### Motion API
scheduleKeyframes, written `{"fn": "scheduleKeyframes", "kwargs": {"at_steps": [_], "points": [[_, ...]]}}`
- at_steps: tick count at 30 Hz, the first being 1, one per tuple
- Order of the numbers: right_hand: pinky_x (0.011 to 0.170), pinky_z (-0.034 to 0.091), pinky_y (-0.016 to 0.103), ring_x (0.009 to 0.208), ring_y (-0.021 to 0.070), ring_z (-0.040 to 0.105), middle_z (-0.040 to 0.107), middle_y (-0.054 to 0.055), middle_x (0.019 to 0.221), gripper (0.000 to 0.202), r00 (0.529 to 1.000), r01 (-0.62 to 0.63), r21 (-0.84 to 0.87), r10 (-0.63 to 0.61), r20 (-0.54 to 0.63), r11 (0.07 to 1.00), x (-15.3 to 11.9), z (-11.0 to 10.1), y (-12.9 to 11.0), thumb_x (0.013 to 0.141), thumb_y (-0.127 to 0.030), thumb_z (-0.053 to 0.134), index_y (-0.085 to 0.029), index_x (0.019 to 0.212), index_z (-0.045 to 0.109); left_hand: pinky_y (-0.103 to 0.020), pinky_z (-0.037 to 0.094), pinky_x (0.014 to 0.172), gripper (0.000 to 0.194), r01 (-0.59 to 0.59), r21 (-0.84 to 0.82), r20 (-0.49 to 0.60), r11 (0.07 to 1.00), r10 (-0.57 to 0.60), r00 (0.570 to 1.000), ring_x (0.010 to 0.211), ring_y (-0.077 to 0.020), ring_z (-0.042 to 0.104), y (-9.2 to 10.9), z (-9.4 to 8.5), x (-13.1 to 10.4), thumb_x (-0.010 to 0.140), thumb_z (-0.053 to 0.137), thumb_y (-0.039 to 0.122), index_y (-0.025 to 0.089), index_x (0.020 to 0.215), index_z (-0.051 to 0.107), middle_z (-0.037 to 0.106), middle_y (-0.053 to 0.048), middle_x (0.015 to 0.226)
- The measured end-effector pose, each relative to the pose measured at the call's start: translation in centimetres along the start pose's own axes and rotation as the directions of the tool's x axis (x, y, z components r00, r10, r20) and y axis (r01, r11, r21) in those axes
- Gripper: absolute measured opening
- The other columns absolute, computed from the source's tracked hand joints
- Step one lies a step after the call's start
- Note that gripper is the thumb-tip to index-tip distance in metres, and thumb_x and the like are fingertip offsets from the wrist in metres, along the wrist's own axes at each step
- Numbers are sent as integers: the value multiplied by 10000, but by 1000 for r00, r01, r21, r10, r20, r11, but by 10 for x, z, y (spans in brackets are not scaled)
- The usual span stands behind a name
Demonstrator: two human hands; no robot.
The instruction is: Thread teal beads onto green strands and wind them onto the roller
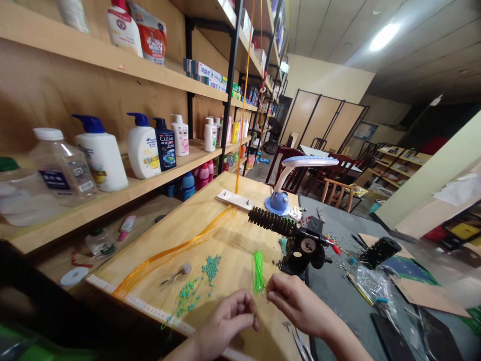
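Note:
My left hand [229, 318] is over the front of the wooden table, thumb and fingers pinched. A tiny dark speck shows at the fingertips, too small to name. My right hand [295, 303] is closed in a pinch just right of a bundle of bright green strands [258, 271]; whatever its fingertips hold is hidden. Turquoise beads [211, 267] lie in a pile left of the strands, and more beads on green threads [187, 297] spread toward the table's front edge. Behind my right hand stands a black clamp-like device [306, 245] with a bristly black roller [272, 221].
Orange threads [169, 250] run across the wooden table [150, 281] from a white bar [235, 199]. A blue-and-white desk lamp [278, 200] stands at the back. Scissors [300, 346] lie below my right hand. Shelves with bottles [145, 145] line the left. A plastic bag [370, 283] lies right.

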State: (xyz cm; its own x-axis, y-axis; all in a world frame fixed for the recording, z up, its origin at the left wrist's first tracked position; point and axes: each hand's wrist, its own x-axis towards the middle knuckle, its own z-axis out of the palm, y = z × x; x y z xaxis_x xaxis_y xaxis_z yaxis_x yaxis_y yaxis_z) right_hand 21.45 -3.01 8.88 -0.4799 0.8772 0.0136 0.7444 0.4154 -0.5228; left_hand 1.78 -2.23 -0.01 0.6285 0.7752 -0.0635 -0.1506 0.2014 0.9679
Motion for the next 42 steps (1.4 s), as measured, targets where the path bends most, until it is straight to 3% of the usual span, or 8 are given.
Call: {"fn": "scheduleKeyframes", "kwargs": {"at_steps": [3,7,10,14,21,29,36,42], "points": [[569,349,215,627,123,491,569,-13,707,162,1000,-8,13,8,7,1000,0,0,-2,925,-225,449,-199,788,532,-296,396,768,153,-74,108,-28,991,77,997,797,-184,571,13,6,5,735,569,147,178,883,590,657,-9,745],[604,385,217,680,136,552,634,12,773,114,1000,-1,63,1,2,998,-1,0,-3,918,-195,449,-197,858,545,-280,417,716,90,-168,260,-75,951,194,978,675,-164,567,23,17,14,792,597,236,161,787,645,605,8,642],[611,397,221,688,142,568,649,16,780,91,1000,17,44,-16,-8,999,-1,1,-2,894,-156,466,-198,898,547,-261,412,640,190,-167,233,-79,958,190,979,593,-148,544,20,21,19,823,569,283,161,690,626,562,19,573],[596,390,230,656,144,552,624,15,746,77,999,45,-73,-47,-25,996,-1,4,3,849,-128,510,-194,851,549,-256,411,678,177,-170,259,-115,951,206,972,661,-163,567,12,19,21,791,583,239,168,630,606,598,6,600],[605,402,241,670,155,555,610,33,751,118,995,101,-69,-102,-20,993,-1,4,2,888,-145,474,-195,797,530,-299,420,778,129,-129,250,-160,960,172,972,799,-217,585,11,14,22,743,638,284,159,715,653,665,-34,748],[622,398,246,692,166,564,634,40,769,120,993,110,-55,-112,-34,992,-1,7,2,887,-140,448,-205,827,528,-287,413,721,183,-106,217,-147,970,140,979,764,-202,574,11,14,22,759,653,324,147,714,656,654,-31,716],[569,362,236,629,147,515,595,20,720,125,996,80,-77,-84,-42,994,0,1,4,901,-184,443,-204,796,508,-303,435,762,140,-112,174,-122,978,134,983,785,-208,614,3,10,19,774,627,259,145,721,688,712,-49,755],[610,391,231,675,145,569,646,24,766,124,995,98,-54,-99,-27,994,0,1,5,900,-140,446,-208,820,513,-297,431,767,157,-89,82,-126,993,99,987,829,-208,607,4,15,22,744,625,209,139,844,723,727,-60,832]]}}
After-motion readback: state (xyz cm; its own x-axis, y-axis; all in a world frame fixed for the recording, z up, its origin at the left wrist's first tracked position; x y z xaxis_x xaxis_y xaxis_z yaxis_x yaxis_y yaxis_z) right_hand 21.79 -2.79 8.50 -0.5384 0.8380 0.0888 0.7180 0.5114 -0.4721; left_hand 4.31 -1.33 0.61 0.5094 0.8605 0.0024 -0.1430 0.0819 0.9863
